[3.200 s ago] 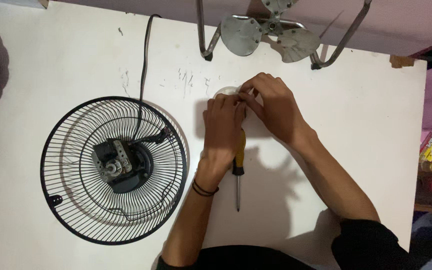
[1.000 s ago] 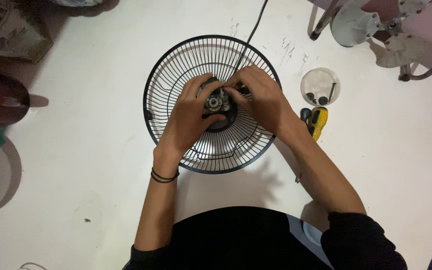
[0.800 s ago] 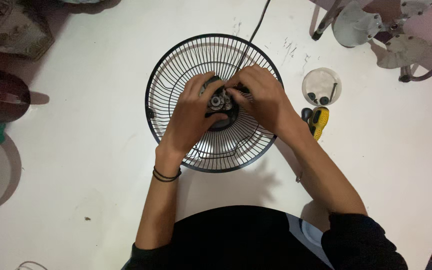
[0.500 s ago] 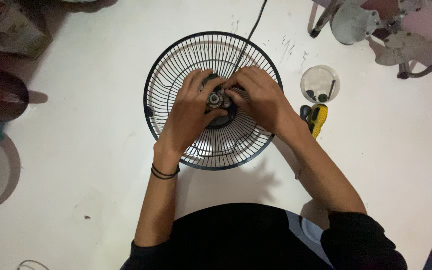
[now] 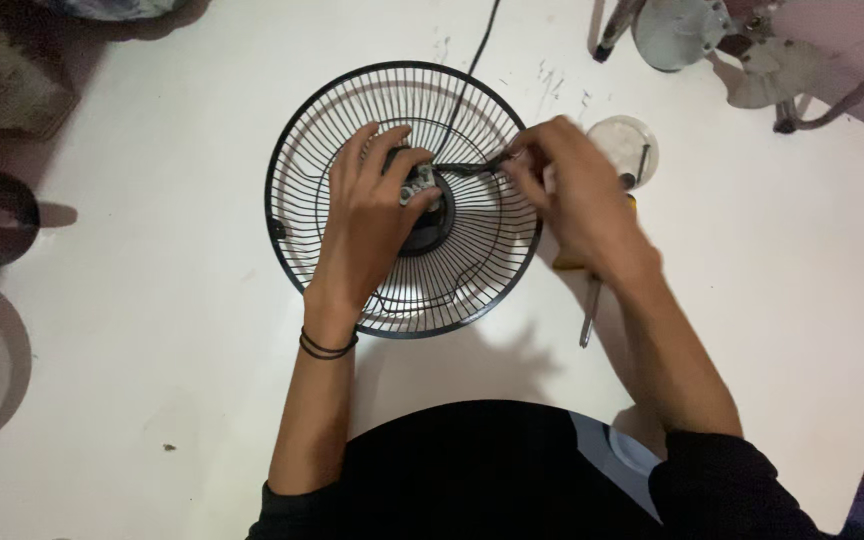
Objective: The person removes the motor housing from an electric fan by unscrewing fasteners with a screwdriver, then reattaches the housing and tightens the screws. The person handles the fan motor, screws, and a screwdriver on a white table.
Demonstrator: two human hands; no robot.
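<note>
Head view: your left hand (image 5: 372, 225) lies spread over the black wire fan guard (image 5: 297, 235) near the table's (image 5: 152, 330) middle, its fingers holding the motor hub (image 5: 422, 190). Your right hand (image 5: 572, 195) pinches a thin dark wire (image 5: 467, 168) at the guard's right rim. Farther off, a small round dish (image 5: 620, 140) sits toward the far edge.

I am seeing a round black wire fan guard (image 5: 304, 150), its thin metal ribs looking painted and faintly glossy. The white table top (image 5: 152, 330) is appearing smooth and matt. A small round clear plastic lid (image 5: 617, 140) is showing a soft sheen beside a bare steel screwdriver shaft (image 5: 586, 318).
</note>
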